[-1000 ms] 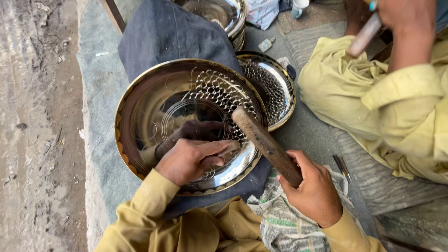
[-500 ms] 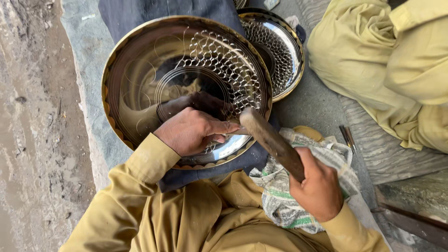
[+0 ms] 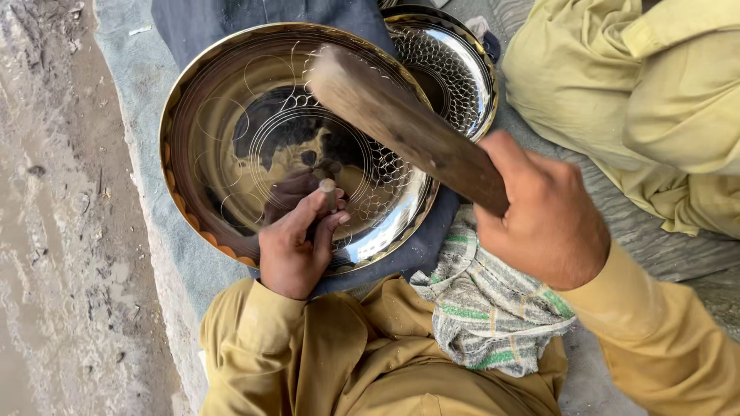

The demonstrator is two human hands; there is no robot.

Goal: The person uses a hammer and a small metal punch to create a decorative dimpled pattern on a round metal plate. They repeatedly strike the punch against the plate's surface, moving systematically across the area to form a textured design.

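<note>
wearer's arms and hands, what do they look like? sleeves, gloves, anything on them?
Both hands bare: no gloves, rings or watch visible on the left hand or the right hand. Both arms wear long, loose mustard-yellow cloth sleeves, left sleeve and right sleeve, reaching the wrists, plain, creased, no markings.

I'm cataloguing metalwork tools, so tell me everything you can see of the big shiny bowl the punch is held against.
The large metal bowl is round, shallow and mirror-bright, with a gold-toned rim. Engraved circles ring its centre, and a scale-like hammered pattern covers its right side only. It lies face up on dark blue cloth, partly overlapping a smaller patterned bowl. The left hand rests on its near rim, holding a small metal punch against the inside. The right hand holds a wooden mallet raised above it.
</note>
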